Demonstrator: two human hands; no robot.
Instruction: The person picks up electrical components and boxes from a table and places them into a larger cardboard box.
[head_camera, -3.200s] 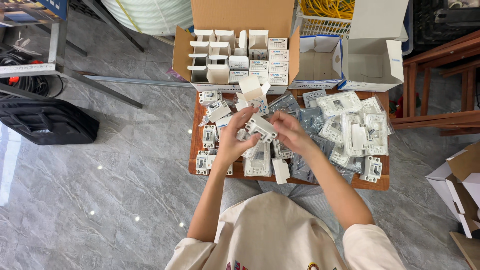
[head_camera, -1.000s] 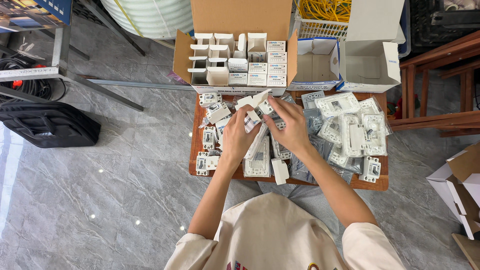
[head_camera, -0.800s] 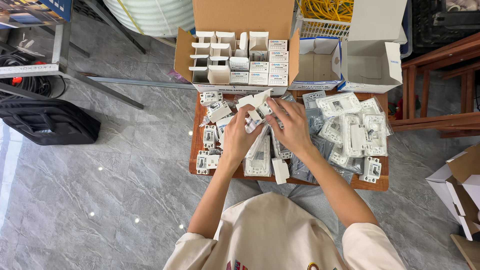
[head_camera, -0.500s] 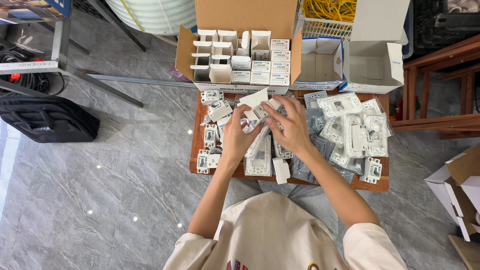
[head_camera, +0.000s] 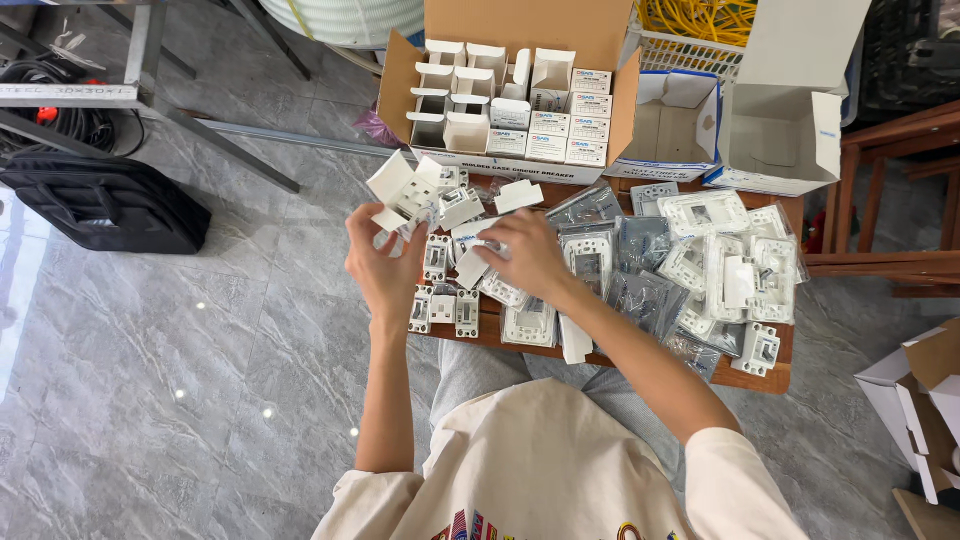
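Cream short-sleeved T-shirt, loose fit, sleeves ending above elbows; multicoloured print on chest, partly cut off by frame edge; forearms bare; grey trousers at knees; left hand (head_camera: 385, 265) and right hand (head_camera: 528, 255) bare, no gloves, rings or watch seen

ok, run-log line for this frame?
left hand: holds open small white carton | right hand: on white parts | wooden table

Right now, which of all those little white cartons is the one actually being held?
The open small white carton raised in the left hand, flaps spread, left of the table. The other cartons sit in rows inside the big cardboard box; the right hand rests among the loose parts.
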